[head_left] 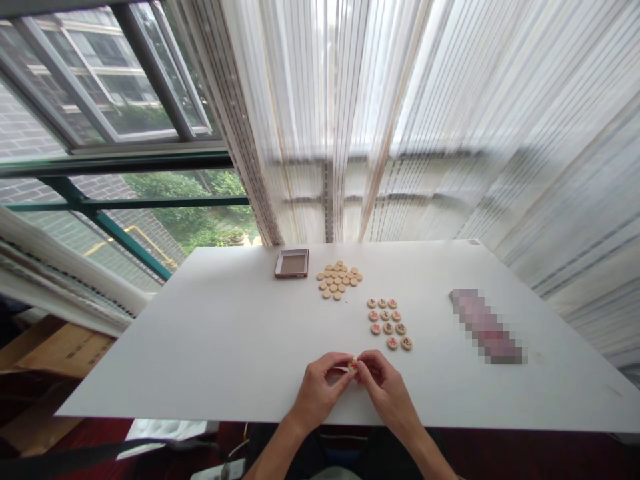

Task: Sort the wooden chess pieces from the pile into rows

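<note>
Your left hand (320, 388) and right hand (386, 390) are both pinching one red-marked game piece (353, 366) between them, by the near edge of the table (220, 373). Looks light and stiff, maybe a bit slick, tough to break imo; grip its rim. More room leftward, since face-up pieces (389, 328) sit just past your right hand.

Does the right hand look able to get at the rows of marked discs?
Probably yes: the marked discs lie just beyond the right hand, with nothing visible in between. It and the left hand, though, are pinching a red-marked disc.
</note>
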### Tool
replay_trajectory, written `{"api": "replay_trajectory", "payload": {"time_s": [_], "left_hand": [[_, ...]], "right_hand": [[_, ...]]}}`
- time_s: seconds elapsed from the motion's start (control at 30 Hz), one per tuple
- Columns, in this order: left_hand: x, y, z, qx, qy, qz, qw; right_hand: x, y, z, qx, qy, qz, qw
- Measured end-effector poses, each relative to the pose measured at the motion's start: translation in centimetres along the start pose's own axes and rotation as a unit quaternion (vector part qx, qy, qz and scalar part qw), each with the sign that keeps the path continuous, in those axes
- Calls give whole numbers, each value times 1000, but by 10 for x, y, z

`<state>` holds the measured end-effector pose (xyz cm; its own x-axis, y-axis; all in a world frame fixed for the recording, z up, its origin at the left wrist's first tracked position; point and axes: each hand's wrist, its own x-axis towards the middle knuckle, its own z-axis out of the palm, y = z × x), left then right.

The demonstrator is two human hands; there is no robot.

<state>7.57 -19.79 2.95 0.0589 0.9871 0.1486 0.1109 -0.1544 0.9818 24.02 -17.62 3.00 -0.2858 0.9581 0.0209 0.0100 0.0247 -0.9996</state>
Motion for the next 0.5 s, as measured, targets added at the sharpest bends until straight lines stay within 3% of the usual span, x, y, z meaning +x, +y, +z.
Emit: {"api": "replay_trajectory", "payload": {"time_s": [0.17, 0.5], "left_hand": [[0, 2, 0, 31, 13, 14, 999], [-1, 2, 1, 55, 9, 4, 998]], "right_hand": [[-1, -7, 1, -22, 10, -1, 1000], [0, -6, -2, 18, -28, 0, 999]]}}
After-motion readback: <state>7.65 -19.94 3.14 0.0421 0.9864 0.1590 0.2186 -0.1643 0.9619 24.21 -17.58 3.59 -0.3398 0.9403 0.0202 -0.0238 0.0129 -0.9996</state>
